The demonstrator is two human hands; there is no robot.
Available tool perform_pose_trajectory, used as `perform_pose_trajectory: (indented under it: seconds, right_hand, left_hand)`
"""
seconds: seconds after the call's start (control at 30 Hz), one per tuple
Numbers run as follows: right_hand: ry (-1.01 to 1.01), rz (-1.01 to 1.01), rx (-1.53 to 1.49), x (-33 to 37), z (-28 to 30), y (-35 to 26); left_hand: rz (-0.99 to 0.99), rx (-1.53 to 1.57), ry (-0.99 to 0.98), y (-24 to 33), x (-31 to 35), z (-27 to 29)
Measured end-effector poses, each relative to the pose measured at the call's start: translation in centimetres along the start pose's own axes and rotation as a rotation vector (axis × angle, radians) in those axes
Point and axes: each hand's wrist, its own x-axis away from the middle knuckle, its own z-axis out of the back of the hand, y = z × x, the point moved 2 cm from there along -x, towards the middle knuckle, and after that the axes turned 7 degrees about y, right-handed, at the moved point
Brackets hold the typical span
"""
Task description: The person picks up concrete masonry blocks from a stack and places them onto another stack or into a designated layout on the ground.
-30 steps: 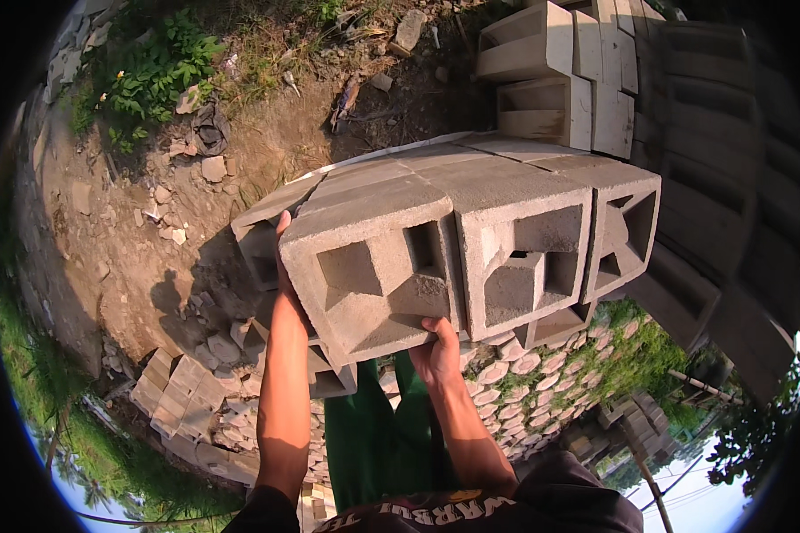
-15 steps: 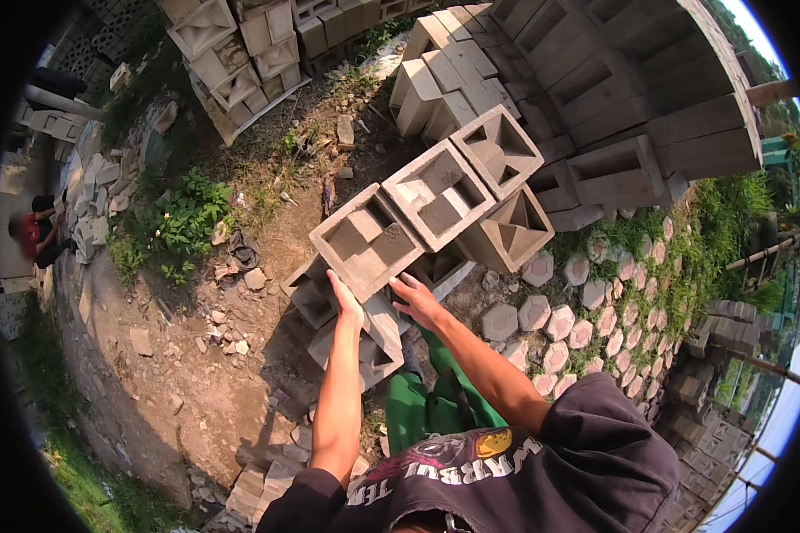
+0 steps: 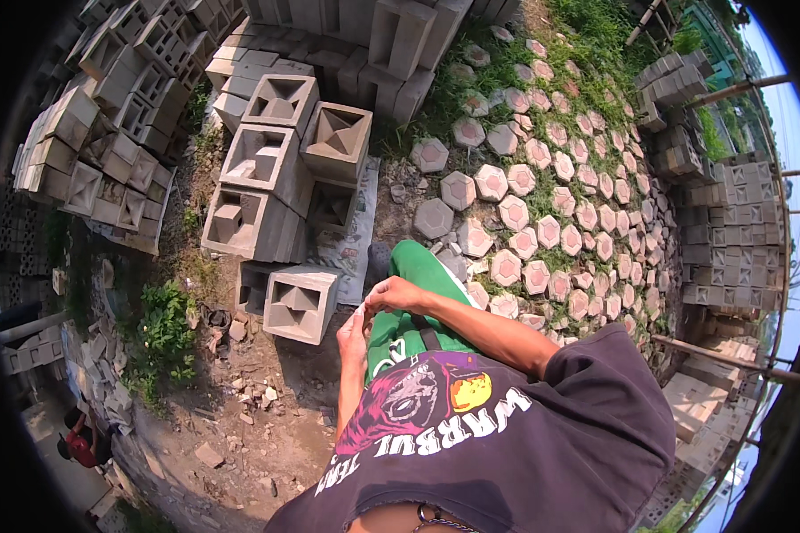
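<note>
My left hand and my right hand meet in front of my green trousers, fingertips together. Both have curled, closed fingers; anything between them is too small or hidden to make out. Just left of them, a hollow concrete block lies with its cavity facing up, apart from my hands. Beyond it is a stack of similar blocks: a front block, a middle block and a far block in a row, with another block to their right.
Tall walls of concrete blocks stand at the back, with another stack at the left. Hexagonal pavers cover the grassy ground to the right. Rubble and a leafy plant lie left. A person in red is far left.
My hands have left the near block of the upper row and come together close to my body. The view has swung to the right, so the stack now sits further left.
</note>
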Motion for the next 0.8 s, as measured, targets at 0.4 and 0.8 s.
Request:
perform_pose_trajectory:
  seconds: [0.4, 0.8]
  right_hand:
    - [0.631, 0.305, -0.053, 8.8, 15.6, 6.4]
    - [0.924, 0.295, -0.16, 20.3, 39.4, 5.4]
  left_hand:
    - [-0.183, -0.892, -0.314, 1.8, -3.9, -17.3]
    - [-0.188, -0.825, -0.837, -3.5, -3.7, -51.9]
